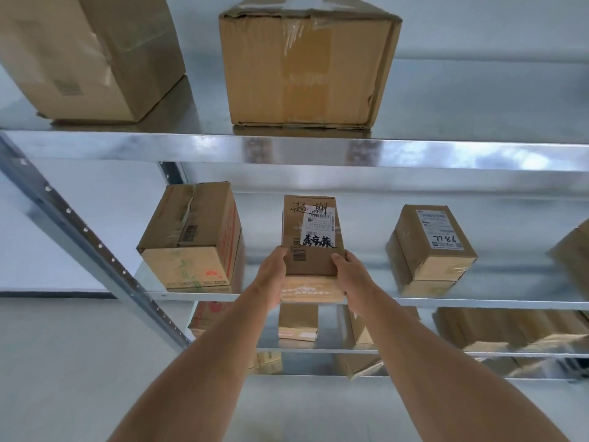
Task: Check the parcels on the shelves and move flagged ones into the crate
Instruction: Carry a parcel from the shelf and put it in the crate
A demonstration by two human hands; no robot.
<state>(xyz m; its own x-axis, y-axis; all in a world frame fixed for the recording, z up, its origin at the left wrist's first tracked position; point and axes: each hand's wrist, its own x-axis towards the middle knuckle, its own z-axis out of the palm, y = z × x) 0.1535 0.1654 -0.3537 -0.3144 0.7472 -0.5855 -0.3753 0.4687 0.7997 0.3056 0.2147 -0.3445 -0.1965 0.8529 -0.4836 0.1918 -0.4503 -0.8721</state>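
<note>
A small brown parcel [310,237] stands at the middle of the second shelf [191,295]. It carries a white label and black handwritten marks on its top face. My left hand [271,275] grips its left side and my right hand [352,275] grips its right side, thumbs on top. Its front face shows between my wrists. No crate is in view.
On the same shelf a taped box [194,237] sits to the left and a labelled box [430,247] to the right. Two large boxes [306,65] stand on the top shelf. Lower shelves hold several more parcels [298,322]. A perforated metal upright [89,244] slants at left.
</note>
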